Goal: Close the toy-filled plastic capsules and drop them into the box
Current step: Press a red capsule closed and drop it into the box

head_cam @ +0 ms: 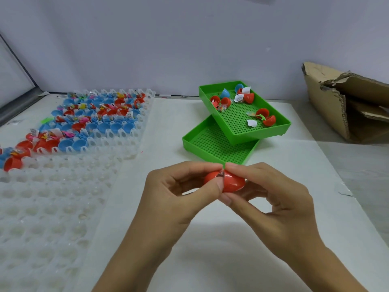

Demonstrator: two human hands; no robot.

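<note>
A red plastic capsule is held over the white table between both hands. My left hand pinches its left half with thumb and fingers. My right hand pinches the right half, thumb below and forefinger on top. The two halves meet with a small gap at the top where something of the toy shows. The cardboard box stands at the far right, open at the top with torn flaps.
Two stacked green perforated trays lie behind my hands; the upper one holds several open red and blue capsules with toys and paper slips. At the left, translucent white holder trays lie, the far one packed with open red and blue capsules.
</note>
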